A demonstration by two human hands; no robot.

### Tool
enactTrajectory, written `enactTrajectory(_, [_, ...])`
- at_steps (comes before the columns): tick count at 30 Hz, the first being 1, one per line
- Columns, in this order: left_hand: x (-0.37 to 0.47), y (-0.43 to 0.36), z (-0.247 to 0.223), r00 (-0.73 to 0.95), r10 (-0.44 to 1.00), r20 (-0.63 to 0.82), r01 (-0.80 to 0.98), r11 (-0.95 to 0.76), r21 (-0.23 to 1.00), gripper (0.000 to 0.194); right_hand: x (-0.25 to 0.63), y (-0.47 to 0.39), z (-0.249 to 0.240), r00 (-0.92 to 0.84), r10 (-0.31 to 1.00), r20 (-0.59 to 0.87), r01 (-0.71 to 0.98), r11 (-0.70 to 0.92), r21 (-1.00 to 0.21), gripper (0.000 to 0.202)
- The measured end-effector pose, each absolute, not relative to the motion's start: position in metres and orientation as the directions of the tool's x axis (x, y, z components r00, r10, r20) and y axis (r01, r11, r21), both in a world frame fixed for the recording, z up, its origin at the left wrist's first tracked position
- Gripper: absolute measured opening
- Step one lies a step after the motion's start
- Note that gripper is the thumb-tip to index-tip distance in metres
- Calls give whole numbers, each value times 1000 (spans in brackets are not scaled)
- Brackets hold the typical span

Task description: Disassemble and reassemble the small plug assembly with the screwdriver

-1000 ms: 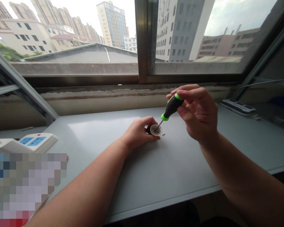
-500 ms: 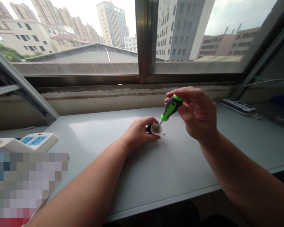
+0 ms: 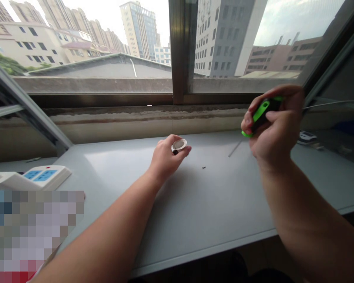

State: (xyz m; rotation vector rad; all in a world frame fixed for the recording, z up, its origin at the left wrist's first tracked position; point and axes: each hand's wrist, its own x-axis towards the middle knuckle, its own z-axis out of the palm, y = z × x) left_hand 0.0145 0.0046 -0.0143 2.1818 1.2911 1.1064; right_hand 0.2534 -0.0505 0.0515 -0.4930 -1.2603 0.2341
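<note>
My left hand point(image 3: 166, 157) is closed around a small round piece with a white, cup-like rim point(image 3: 179, 144) and a dark part below it, held above the table. Most of this piece is hidden by my fingers. At the right, my right hand point(image 3: 279, 125) grips a green and black screwdriver point(image 3: 261, 112) by its handle. Its thin metal shaft points down and left, apart from the round piece. Between the two hands a tiny metal screw point(image 3: 203, 167) lies on the table.
The grey table point(image 3: 212, 212) runs beneath a window. On its left stands a white power strip with blue sockets point(image 3: 47, 175); another power strip point(image 3: 307, 137) lies at the right, behind my right hand. Metal frame posts point(image 3: 47, 122) slope at both sides.
The screwdriver has come out of the round piece and moved right and up, its handle now wrapped in my right hand. My left hand has lifted and tilted the piece, moving slightly left.
</note>
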Motion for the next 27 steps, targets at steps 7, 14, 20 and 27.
enactTrajectory(7, [9, 16, -20, 78, 978, 193, 252, -206, 946, 52, 259, -51, 41, -263, 950, 172, 862, 311, -400, 22])
enactTrajectory(14, [16, 10, -19, 403, 874, 272, 102, -338, 936, 52, 243, -35, 18, -390, 918, -70, 873, 345, -344, 24])
enactTrajectory(20, [17, 4, -22, 476, 768, 428, 152, -551, 820, 37, 233, -34, 16, -359, 929, -84, 911, 330, -246, 13])
enactTrajectory(27, [13, 3, -20, 615, 704, 357, 382, -661, 646, 34, 225, -36, 16, -385, 918, -94, 915, 366, -169, 8])
